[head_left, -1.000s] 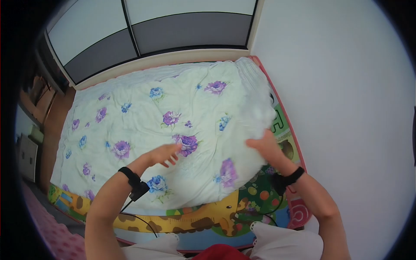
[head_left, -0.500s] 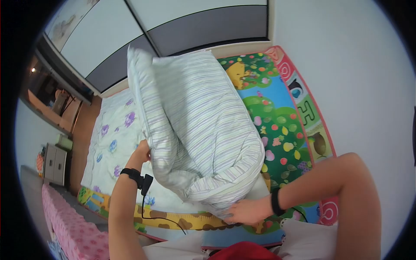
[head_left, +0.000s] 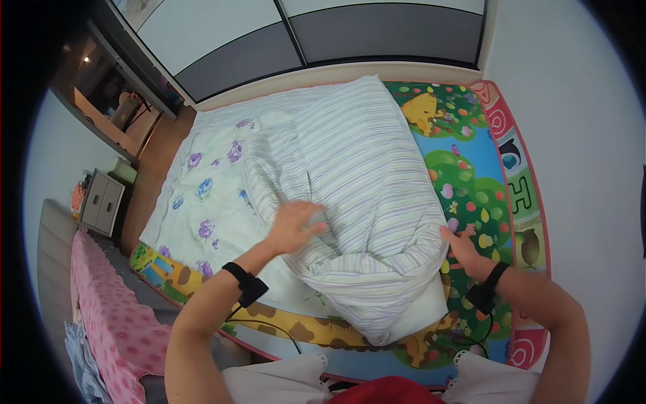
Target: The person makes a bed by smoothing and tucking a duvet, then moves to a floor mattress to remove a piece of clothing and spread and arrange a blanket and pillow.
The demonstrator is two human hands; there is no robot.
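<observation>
A quilt lies folded over on the floor mat, its striped underside (head_left: 363, 155) facing up on the right and its white side with purple and blue flowers (head_left: 215, 182) showing on the left. My left hand (head_left: 294, 227) is over the striped part near its rumpled left edge, fingers spread and holding nothing visible. Beside the right edge of the striped fold is my right hand (head_left: 465, 250), its fingers apart, with the fingertips close to the cloth. The near end of the quilt is bunched and comes to a point.
The colourful play mat (head_left: 471, 195) extends right of the quilt to a white wall (head_left: 579, 168). Sliding wardrobe doors (head_left: 390, 34) stand behind. On the left are a small cabinet (head_left: 102, 203) and a pink spotted cover (head_left: 111, 303).
Since half a second ago, the raised striped flap has come down flatter. My left hand has released the edge and moved onto the stripes; my right hand has moved up to the right side.
</observation>
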